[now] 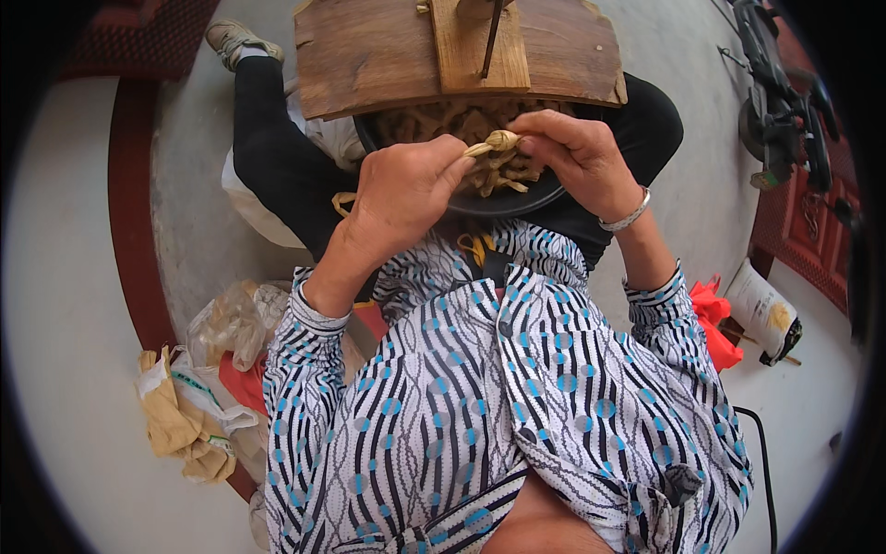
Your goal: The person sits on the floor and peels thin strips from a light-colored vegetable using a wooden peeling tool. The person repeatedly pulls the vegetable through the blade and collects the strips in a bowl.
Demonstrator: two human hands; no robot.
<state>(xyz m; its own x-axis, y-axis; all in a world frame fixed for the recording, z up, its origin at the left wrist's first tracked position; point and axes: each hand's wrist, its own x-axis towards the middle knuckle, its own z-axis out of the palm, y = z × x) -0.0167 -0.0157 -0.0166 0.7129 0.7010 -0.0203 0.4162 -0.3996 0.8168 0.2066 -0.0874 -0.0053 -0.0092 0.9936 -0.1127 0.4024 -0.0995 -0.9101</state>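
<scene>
A pale tan strip of twisted plant-like material with a knot in it is stretched between my two hands. My left hand pinches the strip on one side of the knot between thumb and fingers. On the other side, the thumb and forefinger of my right hand grip the knot's edge. A loose loop of similar strip shows beside my left wrist. Below both hands sits a dark round basin holding many knotted tan pieces; the board hides its far side.
A wooden board lies across the basin's far part, with a smaller wood block and a thin metal rod on it. Plastic bags and brown paper sacks lie at left. A red bag and a scooter-like vehicle are at right.
</scene>
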